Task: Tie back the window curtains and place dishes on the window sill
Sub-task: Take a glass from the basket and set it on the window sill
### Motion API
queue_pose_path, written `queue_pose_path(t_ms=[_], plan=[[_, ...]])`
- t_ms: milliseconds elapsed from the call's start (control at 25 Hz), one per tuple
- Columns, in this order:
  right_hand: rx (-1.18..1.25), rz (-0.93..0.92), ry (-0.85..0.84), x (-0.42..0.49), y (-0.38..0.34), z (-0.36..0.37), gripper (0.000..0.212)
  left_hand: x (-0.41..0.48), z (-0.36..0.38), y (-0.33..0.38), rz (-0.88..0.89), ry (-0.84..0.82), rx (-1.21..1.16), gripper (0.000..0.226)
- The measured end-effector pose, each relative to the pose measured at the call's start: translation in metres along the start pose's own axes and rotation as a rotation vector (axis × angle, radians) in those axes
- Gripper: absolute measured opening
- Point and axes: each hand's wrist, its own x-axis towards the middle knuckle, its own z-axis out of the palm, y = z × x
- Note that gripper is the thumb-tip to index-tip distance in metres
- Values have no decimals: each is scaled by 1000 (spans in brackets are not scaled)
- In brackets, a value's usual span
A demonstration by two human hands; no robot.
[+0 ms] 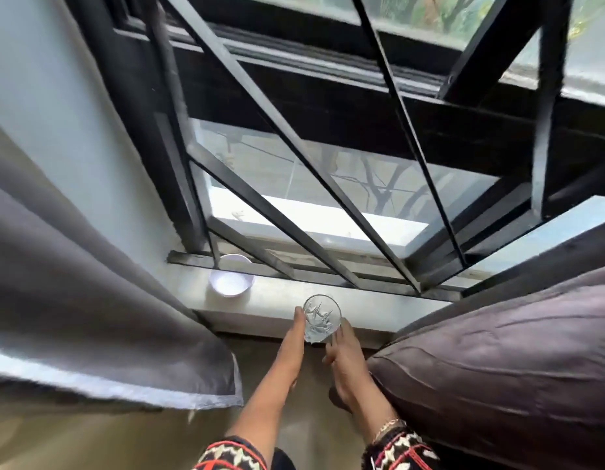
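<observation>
Nearest the camera, two patterned sleeves end at bare forearms, with a bracelet on the right wrist. Both arms reach forward between the curtains. The grey left curtain hangs loose, its pale hem lifted and blurred. The darker right curtain is bunched in heavy folds at the side. Both are clear of the window, but no tie shows on either, so I cannot tell whether that part of the task is done.

The two hands meet on a cut-glass tumbler at the front edge of the window sill. As for the grip, the left hand lies with straight fingers flat against the tumbler's left side, steadying it and not clasping. The right hand takes it from the right, fingers up the wall and thumb spread below, so it looks to be the holding hand. The tumbler stands upright with its mouth up toward the camera and its long axis vertical, so it is seen almost end-on. Its base sits at the sill's near lip. I cannot tell whether it rests there or hovers just above.

Farther along the sill, to the left and well apart from the tumbler, a white bowl sits against the foot of the black window bars. One dish is therefore placed, and the tumbler appears to be the one being set down. It would likely want pushing inward from the edge. Beyond the bars are the glass pane, a pale ledge and bare branches outside.
</observation>
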Motion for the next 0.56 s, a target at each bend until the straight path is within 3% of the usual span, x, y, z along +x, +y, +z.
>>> queue_pose_path(t_ms=[120, 320, 560], plan=[[41, -10, -49, -44, -29, 12, 77, -52, -4, 29, 15, 39, -21, 59], [163, -46, -96, -119, -83, 34, 40, -137, -12, 78, 70, 89, -65, 64], [170, -19, -197, -201, -115, 58, 32, -237, -28, 112, 120, 192, -99, 60]])
